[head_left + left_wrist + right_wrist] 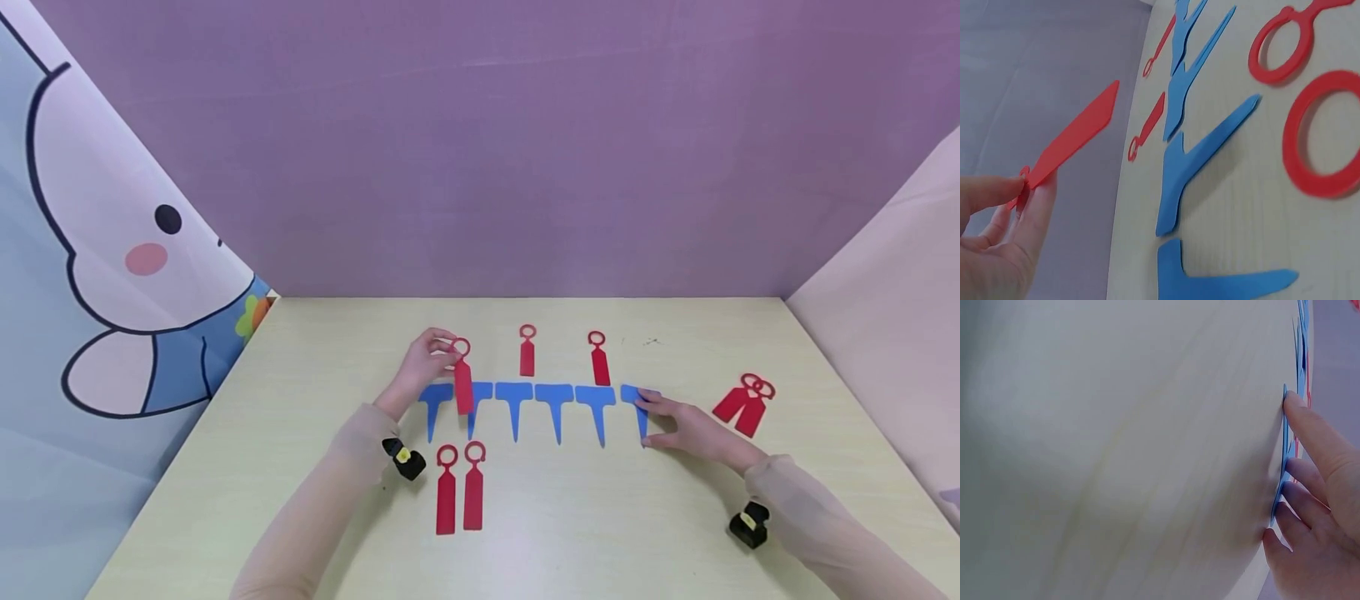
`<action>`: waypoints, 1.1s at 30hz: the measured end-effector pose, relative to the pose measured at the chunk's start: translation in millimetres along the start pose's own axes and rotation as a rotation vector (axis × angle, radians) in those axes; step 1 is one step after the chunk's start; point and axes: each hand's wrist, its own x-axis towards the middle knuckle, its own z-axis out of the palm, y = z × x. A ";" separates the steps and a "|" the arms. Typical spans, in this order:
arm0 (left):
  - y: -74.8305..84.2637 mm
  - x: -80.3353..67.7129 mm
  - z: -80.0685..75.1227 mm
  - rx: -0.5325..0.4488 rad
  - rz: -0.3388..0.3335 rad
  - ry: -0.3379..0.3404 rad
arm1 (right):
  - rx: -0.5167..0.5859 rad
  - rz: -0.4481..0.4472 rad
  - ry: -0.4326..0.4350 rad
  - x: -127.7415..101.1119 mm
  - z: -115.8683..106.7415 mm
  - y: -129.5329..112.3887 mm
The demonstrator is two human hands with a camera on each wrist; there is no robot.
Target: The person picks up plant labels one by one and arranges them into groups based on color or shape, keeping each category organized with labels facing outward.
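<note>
Purple backdrop behind a pale table (570, 533): head view shows the left hand (422, 367) pinching a red ring tag (462, 385) above the blue T-stakes' (514, 400) nine-o'clock end. Left wrist view: fingertips (997, 187) hide its ring. Right wrist view: the right hand's (1316, 506) straight fingers press the blurred rightmost blue stake (1285, 456).

Right hand (693, 429) is covering most of the rightmost blue tag (637, 398). Left wrist view is cropping the red rings (1325, 134) at 3 o'clock.

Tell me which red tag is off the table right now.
The red tag pinched at its ring end by the left hand, hanging over the left blue T-markers. Every other red tag lies flat on the table.
</note>
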 end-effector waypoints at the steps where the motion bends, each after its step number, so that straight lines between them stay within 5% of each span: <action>1: 0.6 -1.9 1.5 0.007 -0.002 -0.002 | 0.004 0.001 -0.002 0.1 0.1 0.2; 29: -7.4 -54.2 48.3 0.121 -0.013 -0.162 | -0.005 -0.007 0.005 0.6 0.8 1.1; 33: -8.6 -59.3 54.3 0.129 -0.062 -0.153 | 0.000 -0.010 0.004 0.7 1.1 1.1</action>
